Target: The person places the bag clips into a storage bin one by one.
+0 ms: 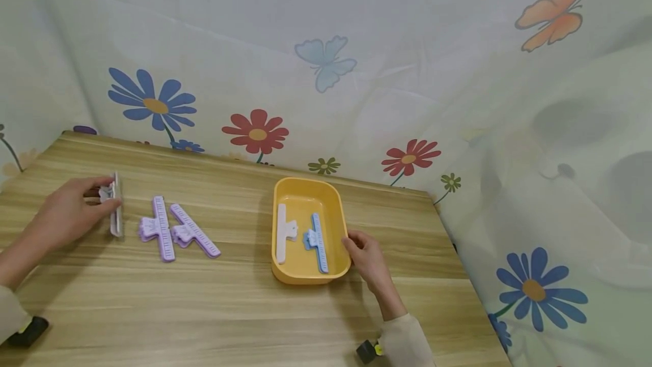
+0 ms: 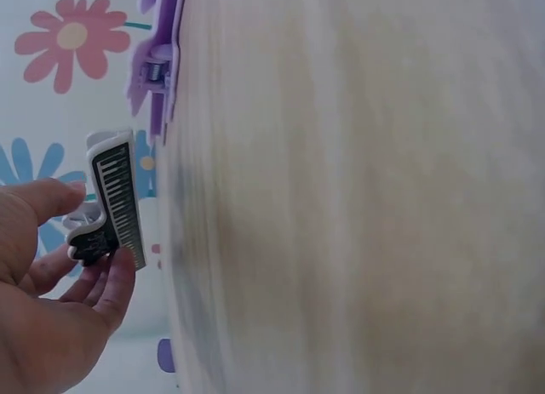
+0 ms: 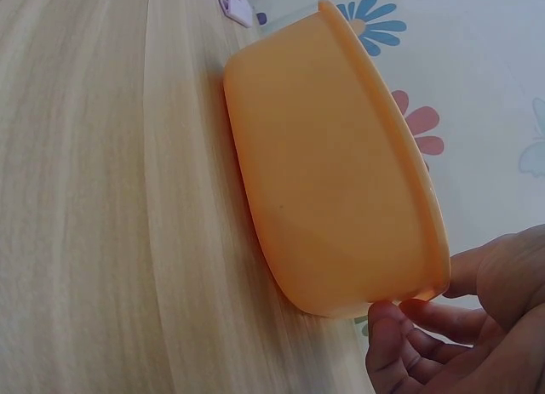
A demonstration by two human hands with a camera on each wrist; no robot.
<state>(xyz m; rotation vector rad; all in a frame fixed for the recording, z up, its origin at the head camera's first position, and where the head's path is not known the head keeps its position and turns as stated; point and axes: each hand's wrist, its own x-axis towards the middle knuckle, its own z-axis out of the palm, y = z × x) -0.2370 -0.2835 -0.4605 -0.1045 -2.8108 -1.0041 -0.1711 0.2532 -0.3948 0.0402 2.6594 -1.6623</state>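
At the table's left, my left hand (image 1: 73,211) pinches a white sealing clip (image 1: 116,208) between thumb and fingers. In the left wrist view this clip (image 2: 117,190) shows a dark, ridged face and appears held off the table. Two purple sealing clips (image 1: 162,231) lie just right of that hand, close together. My right hand (image 1: 369,259) grips the right rim of a yellow plastic box (image 1: 305,280), thumb at the edge and fingers outside and below. Inside the box lie a whitish clip (image 1: 281,237) on the left and a blue clip (image 1: 319,245) on the right.
The wooden table (image 1: 204,310) carries the box and clips. A pale cloth (image 1: 407,72) printed with flowers and butterflies hangs along its back and right edges. Dark wrist devices (image 1: 367,351) sit at both sleeves.
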